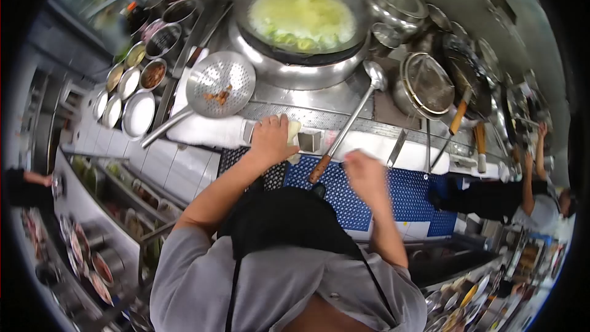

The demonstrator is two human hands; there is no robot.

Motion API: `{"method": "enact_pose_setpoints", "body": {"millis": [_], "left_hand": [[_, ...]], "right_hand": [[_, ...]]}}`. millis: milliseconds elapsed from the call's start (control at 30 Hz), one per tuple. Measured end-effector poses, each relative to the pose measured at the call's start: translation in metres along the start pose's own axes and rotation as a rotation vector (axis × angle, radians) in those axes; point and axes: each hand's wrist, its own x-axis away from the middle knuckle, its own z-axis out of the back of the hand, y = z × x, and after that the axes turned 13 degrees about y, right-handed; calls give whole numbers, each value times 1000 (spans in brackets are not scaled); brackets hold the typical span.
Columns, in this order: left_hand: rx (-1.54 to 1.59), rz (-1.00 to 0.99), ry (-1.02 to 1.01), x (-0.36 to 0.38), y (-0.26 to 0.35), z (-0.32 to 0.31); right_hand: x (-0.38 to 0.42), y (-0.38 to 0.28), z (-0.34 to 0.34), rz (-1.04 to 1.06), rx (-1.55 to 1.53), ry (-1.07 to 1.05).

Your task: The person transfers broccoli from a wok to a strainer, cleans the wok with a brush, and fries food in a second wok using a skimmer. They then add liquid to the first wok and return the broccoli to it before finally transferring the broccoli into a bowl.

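Note:
At the front edge of the stove, my left hand (270,140) is closed over a pale yellowish cloth (294,130), which is mostly hidden under the fingers. My right hand (367,177) is smeared by motion, just right of the wooden grip of a ladle (353,118) and apart from it. That ladle lies across the stove edge, bowl away from me. To the left rests a perforated strainer (213,89) with a few brown food bits in it. Behind, a large wok (246,31) holds bubbling yellow-green liquid with green vegetables (301,42).
Several metal bowls of ingredients (128,83) stand at the left. A wire sieve (428,86) sits on a pot at the right, near a wooden-handled tool (460,114). Another person (528,200) works at far right. A blue mat (405,193) covers the floor.

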Motion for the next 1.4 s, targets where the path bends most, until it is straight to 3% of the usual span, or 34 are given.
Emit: {"method": "enact_pose_setpoints", "body": {"millis": [67, 100, 167, 300, 333, 367, 400, 500, 533, 600, 633, 767, 800, 900, 1000, 1133, 1267, 1400], "left_hand": [[54, -64, 7, -11, 24, -25], [-24, -72, -1, -3, -51, 0], [64, -56, 7, -5, -51, -23], [400, -20, -21, -5, -65, -12], [720, 102, -60, -6, -72, -14], [1042, 234, -102, -5, -78, -21], [1360, 373, -144, -5, -85, -24], [2123, 548, -439, 16, -114, 4], [2229, 509, -474, 24, -124, 10], [2342, 723, -429, 31, -140, 11], [2384, 839, -415, 37, -146, 12], [2172, 765, -398, 38, -156, 37], [2268, 871, -420, 38, -164, 33], [2025, 883, -143, 40, -173, 15], [2047, 915, -80, 33, -168, 22], [2042, 936, -81, 14, -160, 23], [1925, 886, 70, -33, -133, 33], [1817, 1011, -81, -118, -93, 54]], "right_hand": [[-6, 36, -18, -61, 47, 76], [-17, -17, -97, -110, -47, 208], [-18, -13, -115, -238, 11, 460], [-32, 36, -132, -420, -75, 691], [-33, 34, -122, -367, -163, 778], [-23, -27, -76, -620, -390, 617], [-16, -37, -68, -595, -472, 629], [21, -52, -69, -464, -537, 745], [32, -65, -60, -450, -572, 728], [37, -92, -25, -419, -586, 610], [37, -106, 0, -419, -566, 536], [23, -138, 82, -388, -255, 274], [20, -151, 101, -395, -75, 183], [-4, -142, 112, -63, 323, 144], [-53, -150, 96, 11, 441, 178], [-131, -128, 65, 54, 340, 296], [-173, -135, 84, 3, 38, 290], [-251, -153, 104, 16, -57, 359]]}}
